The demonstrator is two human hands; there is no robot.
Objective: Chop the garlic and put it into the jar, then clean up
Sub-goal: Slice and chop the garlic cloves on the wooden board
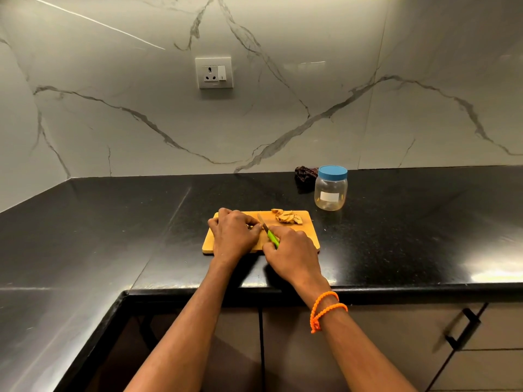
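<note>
The left hand curls over a hidden garlic bit on the board. The right hand grips the knife. Garlic (1 small pile) looks light and slippery; pinch its sides.

Tan garlic pieces piled on wooden board's far-right corner, blue-lidded clear jar upright beyond

Right hand grips knife over board

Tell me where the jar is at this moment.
In the head view the jar, blue lid on, stands on the black counter right of centre, just beyond the cutting board's far right corner, beside a dark cloth.
</note>
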